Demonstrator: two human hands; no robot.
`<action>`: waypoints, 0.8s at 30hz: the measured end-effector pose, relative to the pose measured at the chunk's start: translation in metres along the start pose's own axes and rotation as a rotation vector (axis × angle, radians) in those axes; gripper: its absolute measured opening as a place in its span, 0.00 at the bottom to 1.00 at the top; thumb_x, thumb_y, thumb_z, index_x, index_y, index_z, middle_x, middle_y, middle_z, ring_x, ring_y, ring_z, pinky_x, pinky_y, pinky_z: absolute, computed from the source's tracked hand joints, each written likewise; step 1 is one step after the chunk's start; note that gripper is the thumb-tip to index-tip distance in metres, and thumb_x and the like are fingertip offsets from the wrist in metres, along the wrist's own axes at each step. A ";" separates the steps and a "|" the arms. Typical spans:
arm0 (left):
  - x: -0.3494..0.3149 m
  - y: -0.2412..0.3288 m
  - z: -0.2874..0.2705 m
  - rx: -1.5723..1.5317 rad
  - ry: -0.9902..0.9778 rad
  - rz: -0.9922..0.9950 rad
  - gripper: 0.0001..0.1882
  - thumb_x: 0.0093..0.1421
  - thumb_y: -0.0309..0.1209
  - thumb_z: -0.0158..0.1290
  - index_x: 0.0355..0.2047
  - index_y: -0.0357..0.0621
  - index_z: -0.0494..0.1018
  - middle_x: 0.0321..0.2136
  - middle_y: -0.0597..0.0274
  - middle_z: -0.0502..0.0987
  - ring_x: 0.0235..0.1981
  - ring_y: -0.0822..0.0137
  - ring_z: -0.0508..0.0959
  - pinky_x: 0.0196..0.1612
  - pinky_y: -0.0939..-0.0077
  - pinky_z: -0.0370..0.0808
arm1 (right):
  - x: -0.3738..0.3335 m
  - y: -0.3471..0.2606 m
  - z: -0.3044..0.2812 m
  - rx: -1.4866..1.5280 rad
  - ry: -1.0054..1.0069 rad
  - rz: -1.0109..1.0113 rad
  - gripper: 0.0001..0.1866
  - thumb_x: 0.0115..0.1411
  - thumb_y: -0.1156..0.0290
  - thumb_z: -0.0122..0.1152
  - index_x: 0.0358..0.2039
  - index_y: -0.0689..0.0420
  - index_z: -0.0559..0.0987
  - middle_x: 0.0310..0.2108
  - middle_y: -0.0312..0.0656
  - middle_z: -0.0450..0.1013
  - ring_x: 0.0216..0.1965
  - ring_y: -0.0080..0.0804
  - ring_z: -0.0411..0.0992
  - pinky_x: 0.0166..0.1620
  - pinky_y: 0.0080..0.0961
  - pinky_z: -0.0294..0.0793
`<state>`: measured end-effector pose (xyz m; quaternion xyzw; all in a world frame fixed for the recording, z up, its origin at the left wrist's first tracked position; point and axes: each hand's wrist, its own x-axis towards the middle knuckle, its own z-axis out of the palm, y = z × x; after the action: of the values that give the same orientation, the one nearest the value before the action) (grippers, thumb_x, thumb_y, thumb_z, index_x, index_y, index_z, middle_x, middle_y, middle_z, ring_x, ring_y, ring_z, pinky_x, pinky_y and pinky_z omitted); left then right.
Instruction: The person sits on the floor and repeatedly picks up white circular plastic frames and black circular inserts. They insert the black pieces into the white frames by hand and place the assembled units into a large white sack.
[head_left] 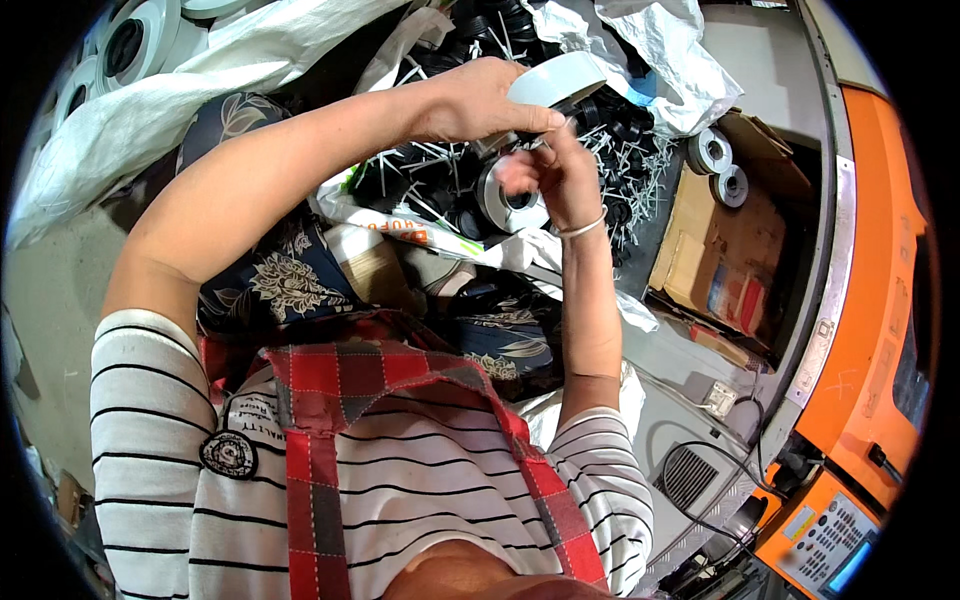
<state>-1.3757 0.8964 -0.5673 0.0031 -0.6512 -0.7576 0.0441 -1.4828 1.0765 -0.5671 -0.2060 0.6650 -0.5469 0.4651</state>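
Note:
My left hand (475,100) reaches across from the left and is closed on a white round plastic ring (558,78), its thumb along the near side. My right hand (560,175) is just below, its fingers curled and smeared by motion, so I cannot make out whether they hold anything. Under the right hand's fingers lies a white ring-shaped part (492,200) with a dark centre. Around both hands is a heap of black plastic parts (385,185) and thin white plastic sprigs (640,165), lying on and beside white sacking (665,60).
At the right, an open cardboard box (690,245) has two white rings with grey centres (710,150) at its far edge. Beyond it stands an orange machine (870,220) with a keypad panel (825,535). A black cable (700,508) loops nearby. More large white rings (140,45) lie at the far left.

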 end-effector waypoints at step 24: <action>-0.006 -0.019 -0.006 1.342 -0.345 0.253 0.30 0.45 0.25 0.55 0.52 0.45 0.67 0.49 0.55 0.70 0.54 0.57 0.65 0.62 0.54 0.52 | 0.045 0.018 -0.058 -0.224 0.257 0.200 0.16 0.47 0.69 0.60 0.35 0.64 0.77 0.21 0.36 0.71 0.17 0.20 0.67 0.19 0.19 0.67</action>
<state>-1.3704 0.8939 -0.5875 -0.1663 -0.9710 -0.1709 0.0165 -1.5492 1.0786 -0.6033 -0.1180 0.7926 -0.4425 0.4027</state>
